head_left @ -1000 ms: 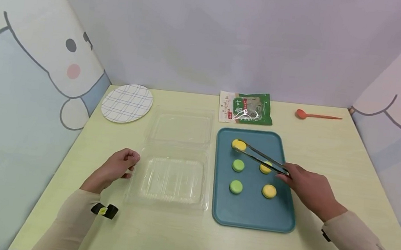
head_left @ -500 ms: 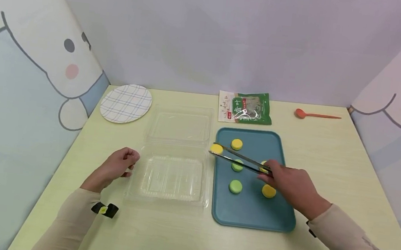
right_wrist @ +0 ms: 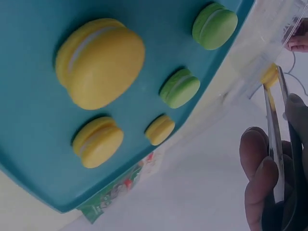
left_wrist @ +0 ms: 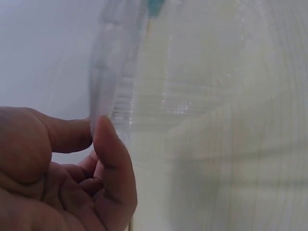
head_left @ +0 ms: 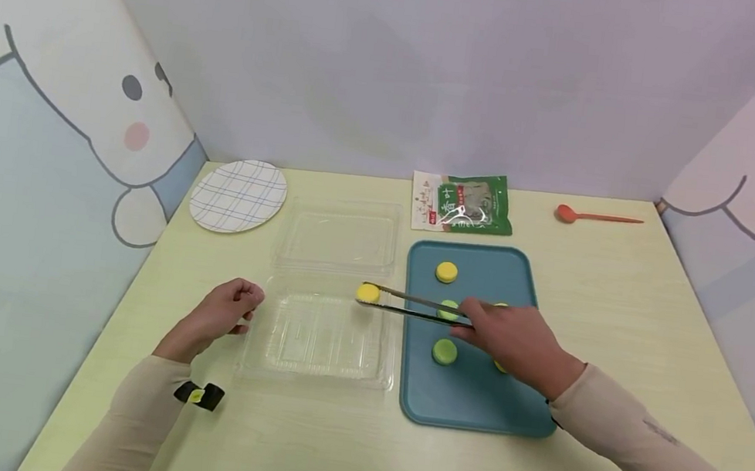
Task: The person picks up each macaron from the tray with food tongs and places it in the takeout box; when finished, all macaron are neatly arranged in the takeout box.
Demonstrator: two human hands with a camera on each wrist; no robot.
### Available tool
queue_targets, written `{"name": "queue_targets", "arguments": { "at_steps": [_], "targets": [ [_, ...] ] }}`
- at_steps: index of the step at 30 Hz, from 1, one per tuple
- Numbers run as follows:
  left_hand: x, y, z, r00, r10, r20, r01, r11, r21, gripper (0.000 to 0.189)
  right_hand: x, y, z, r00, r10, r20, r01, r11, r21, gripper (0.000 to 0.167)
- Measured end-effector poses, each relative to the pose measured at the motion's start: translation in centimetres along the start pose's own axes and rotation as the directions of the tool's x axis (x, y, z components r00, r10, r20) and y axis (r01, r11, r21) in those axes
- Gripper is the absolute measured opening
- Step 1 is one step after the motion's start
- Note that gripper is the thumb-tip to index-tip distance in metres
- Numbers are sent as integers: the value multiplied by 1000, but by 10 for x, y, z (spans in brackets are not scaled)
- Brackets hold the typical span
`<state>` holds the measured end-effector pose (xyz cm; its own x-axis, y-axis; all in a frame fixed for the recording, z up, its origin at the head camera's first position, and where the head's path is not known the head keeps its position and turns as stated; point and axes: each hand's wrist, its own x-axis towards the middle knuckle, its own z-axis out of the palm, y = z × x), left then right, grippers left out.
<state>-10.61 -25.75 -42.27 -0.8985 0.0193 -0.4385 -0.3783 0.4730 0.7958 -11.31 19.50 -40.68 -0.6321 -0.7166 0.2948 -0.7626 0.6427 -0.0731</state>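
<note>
My right hand (head_left: 515, 343) grips metal tongs (head_left: 410, 314), whose tips hold a yellow macaron (head_left: 367, 293) over the right part of a clear plastic clamshell box (head_left: 315, 377). The box lies with its lid (head_left: 342, 238) folded back. At its left edge, my left hand (head_left: 220, 311) pinches the rim between thumb and finger (left_wrist: 115, 159), as the left wrist view shows. Beneath my right arm sits a blue tray (head_left: 469, 409) with a yellow macaron (head_left: 446, 272), two green macarons (head_left: 444, 352) and two more yellow macarons (right_wrist: 101, 62), largely covered by the hand in the head view.
A white checked plate (head_left: 238, 196) stands at the back left. Behind the tray lies a green and white packet (head_left: 463, 203), with a red spoon (head_left: 599, 218) to its right. Walls rise along the back and both sides of the table (head_left: 324, 455).
My right hand has moved left, carrying the yellow macaron in the tongs from the tray's upper left to above the box. My left hand has stayed at the box's edge.
</note>
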Motion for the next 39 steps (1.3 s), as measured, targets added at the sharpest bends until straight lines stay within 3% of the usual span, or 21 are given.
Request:
{"name": "queue_targets", "arguments": {
  "at_steps": [2, 10, 18, 22, 29, 39],
  "targets": [
    [0, 0, 0, 1000, -1, 0, 1, 1000, 2, 24, 6, -4, -2, 999, -11, 30, 12, 1000, -8, 37],
    [1, -1, 0, 1000, -1, 0, 1, 1000, -7, 25, 34, -18, -13, 993, -59, 101, 70, 992, -103, 39],
    [4, -4, -2, 1000, -5, -6, 5, 1000, 2, 26, 65, -32, -18, 978, -149, 145, 180, 956, -230, 34],
    [5, -5, -2, 1000, -3, -5, 3, 1000, -3, 25, 77, -36, -20, 973, -134, 189, 178, 954, -239, 30],
    [5, -3, -1, 1000, -4, 2, 4, 1000, -20, 27, 84, -38, -30, 965, -107, 241, 167, 956, -242, 33],
    [6, -3, -1, 1000, -5, -3, 5, 1000, -19, 29, 82, -38, -24, 966, -125, 225, 184, 946, -267, 36]
  ]
}}
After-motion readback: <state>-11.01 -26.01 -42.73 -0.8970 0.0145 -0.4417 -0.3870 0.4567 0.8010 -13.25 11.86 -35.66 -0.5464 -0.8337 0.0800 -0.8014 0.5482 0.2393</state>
